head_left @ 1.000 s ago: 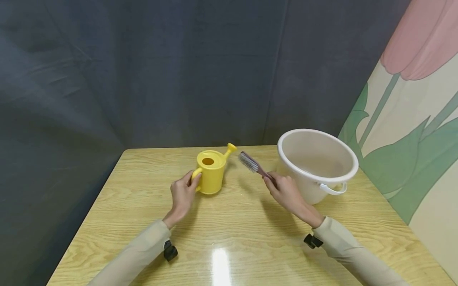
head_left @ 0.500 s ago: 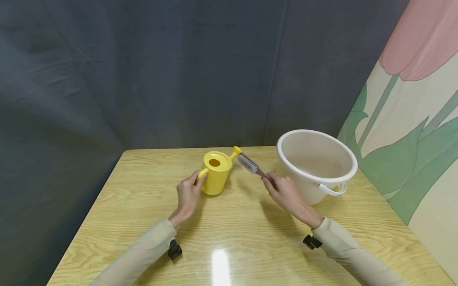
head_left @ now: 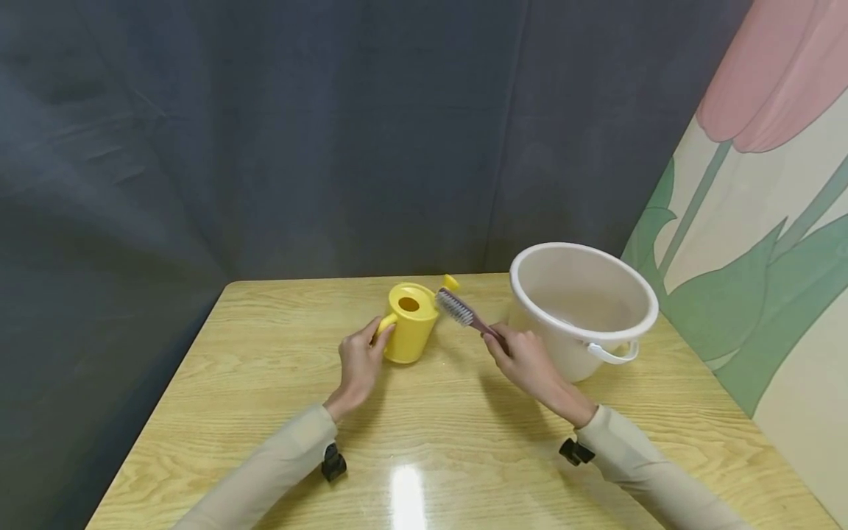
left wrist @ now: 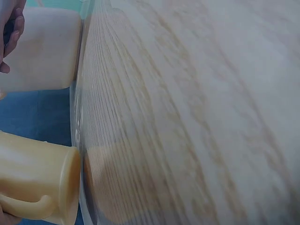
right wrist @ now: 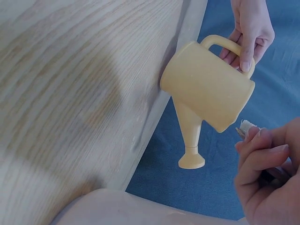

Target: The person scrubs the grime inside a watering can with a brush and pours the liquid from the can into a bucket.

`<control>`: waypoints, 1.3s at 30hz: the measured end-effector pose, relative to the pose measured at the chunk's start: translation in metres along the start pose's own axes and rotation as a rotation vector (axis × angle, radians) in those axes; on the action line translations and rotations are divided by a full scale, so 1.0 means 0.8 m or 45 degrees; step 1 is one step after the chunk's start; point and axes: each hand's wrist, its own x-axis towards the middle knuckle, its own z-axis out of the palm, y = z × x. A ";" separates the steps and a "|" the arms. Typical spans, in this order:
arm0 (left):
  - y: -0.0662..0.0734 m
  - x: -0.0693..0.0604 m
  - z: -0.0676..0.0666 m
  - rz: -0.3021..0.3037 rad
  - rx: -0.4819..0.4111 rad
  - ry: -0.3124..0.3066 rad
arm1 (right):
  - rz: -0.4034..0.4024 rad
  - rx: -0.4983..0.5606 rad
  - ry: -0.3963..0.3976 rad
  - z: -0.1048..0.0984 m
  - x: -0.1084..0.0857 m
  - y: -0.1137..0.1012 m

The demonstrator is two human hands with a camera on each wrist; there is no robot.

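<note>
The dark curtain closes off the far side. The painted wall bounds the right. The wood-grained table is the work surface; note the glare patch at its near side. The white bucket stands at the right, mouth up.

The watering can is left of the bucket, with tabletop between them. Its spout points right and away from me; its handle is on the left. The body leans slightly toward the spout; I cannot tell whether the base bears on the table. My left hand is nearer and holds the handle.

My right hand, just beside the bucket, grips the brush. Controlling relation: the brush's long axis runs left and away from my right hand, toward the can's spout side. In the head view the bristles overlap the can's edge; the right wrist view shows a narrow gap. Treat contact as unconfirmed.
</note>
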 end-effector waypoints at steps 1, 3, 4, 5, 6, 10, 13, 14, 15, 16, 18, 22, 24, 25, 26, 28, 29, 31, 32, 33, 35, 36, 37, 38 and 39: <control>0.000 0.000 0.001 0.003 -0.002 0.004 | -0.003 0.000 0.001 0.000 0.000 -0.001; 0.000 -0.001 0.003 0.010 -0.006 0.007 | -0.006 -0.002 0.002 0.001 0.000 -0.001; 0.000 -0.002 0.003 0.011 -0.007 0.008 | -0.010 -0.005 0.005 0.002 0.000 -0.001; 0.000 -0.002 0.004 0.012 -0.008 0.010 | -0.013 -0.005 0.006 0.002 0.000 -0.002; 0.000 -0.002 0.004 0.013 -0.005 0.010 | -0.015 -0.005 0.006 0.003 0.000 -0.002; 0.001 -0.003 0.005 0.025 -0.009 0.005 | -0.020 -0.018 0.008 0.004 0.001 -0.001; 0.000 -0.004 0.004 0.043 -0.024 -0.007 | -0.022 -0.025 0.016 0.004 0.002 -0.002; 0.000 -0.004 0.004 0.048 -0.028 -0.012 | -0.024 -0.027 0.021 0.004 0.003 -0.002; 0.000 -0.005 0.004 0.050 -0.029 -0.015 | -0.025 -0.029 0.022 0.004 0.003 -0.003; 0.000 -0.005 0.004 0.051 -0.030 -0.019 | -0.029 -0.030 0.024 0.004 0.003 -0.004; 0.000 -0.006 0.003 0.048 -0.030 -0.029 | -0.035 -0.031 0.028 0.003 0.003 -0.005; 0.001 -0.008 0.003 0.035 -0.020 -0.040 | -0.040 -0.025 0.019 0.002 0.003 -0.008; 0.000 -0.007 0.004 0.041 -0.014 -0.046 | -0.041 -0.019 0.015 0.002 0.004 -0.008; 0.000 -0.007 0.004 0.048 -0.011 -0.050 | -0.042 -0.016 0.014 0.002 0.004 -0.009; 0.000 -0.007 0.005 0.056 -0.007 -0.053 | -0.045 -0.018 0.015 0.001 0.005 -0.009; 0.000 -0.007 0.005 0.077 0.006 -0.059 | -0.053 -0.019 0.015 0.001 0.006 -0.009; 0.000 -0.007 0.005 0.086 0.012 -0.063 | -0.055 -0.019 0.012 0.001 0.006 -0.009; 0.001 -0.007 0.005 0.104 0.023 -0.069 | -0.061 -0.019 0.007 0.000 0.007 -0.010; 0.001 -0.007 0.005 0.111 0.027 -0.070 | -0.063 -0.017 0.003 0.000 0.007 -0.011; 0.001 -0.007 0.004 0.119 0.028 -0.072 | -0.064 -0.014 -0.002 -0.001 0.008 -0.011; 0.000 -0.008 0.004 0.134 0.024 -0.078 | -0.066 -0.010 -0.008 -0.002 0.009 -0.012; 0.000 -0.008 0.004 0.139 0.020 -0.080 | -0.067 -0.008 -0.010 -0.003 0.010 -0.013; 0.000 -0.009 0.004 0.145 0.016 -0.083 | -0.065 -0.009 -0.011 -0.004 0.010 -0.014; 0.000 -0.010 0.004 0.148 0.011 -0.086 | -0.067 -0.012 -0.012 -0.005 0.011 -0.015; -0.001 -0.010 0.004 0.150 0.007 -0.088 | -0.067 -0.015 -0.015 -0.005 0.011 -0.015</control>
